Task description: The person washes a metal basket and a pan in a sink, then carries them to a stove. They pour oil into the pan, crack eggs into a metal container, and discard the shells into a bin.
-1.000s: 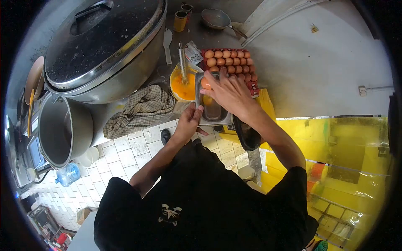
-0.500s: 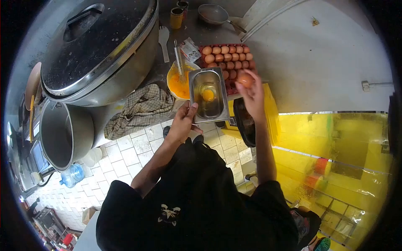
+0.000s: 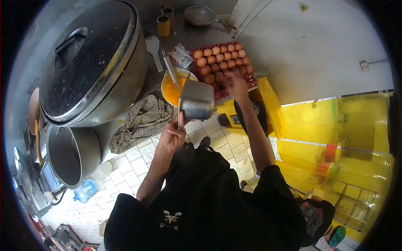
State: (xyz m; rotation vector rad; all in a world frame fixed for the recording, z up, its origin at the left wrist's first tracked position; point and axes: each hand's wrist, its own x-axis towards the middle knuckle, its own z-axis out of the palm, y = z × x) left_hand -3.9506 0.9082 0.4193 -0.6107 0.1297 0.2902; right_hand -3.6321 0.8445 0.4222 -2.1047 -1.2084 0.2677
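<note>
My left hand (image 3: 172, 136) grips a small steel pan (image 3: 197, 101) by its rim. The pan is turned on its side with its opening toward the bowl (image 3: 163, 88), so its inside is hidden. Orange-yellow beaten egg and a wire whisk (image 3: 170, 70) are in that bowl. Blurred by motion, my right hand (image 3: 236, 87) is over the near right part of a red egg tray (image 3: 252, 82). Whether an egg is in its fingers I cannot make out. Several rows of brown eggs (image 3: 215, 58) sit in the tray.
A checked cloth (image 3: 136, 123) lies on the counter's front edge, beside a large lidded pot (image 3: 94, 62). Further back are a spatula (image 3: 154, 52), a torn packet (image 3: 181, 55), a can (image 3: 163, 27) and a frying pan (image 3: 200, 16). A yellow bin (image 3: 270, 104) stands right.
My left hand has tipped the pan over toward the bowl; the egg inside no longer shows. My right hand, which held an egg, has moved left over the tray. The view has shifted slightly.
</note>
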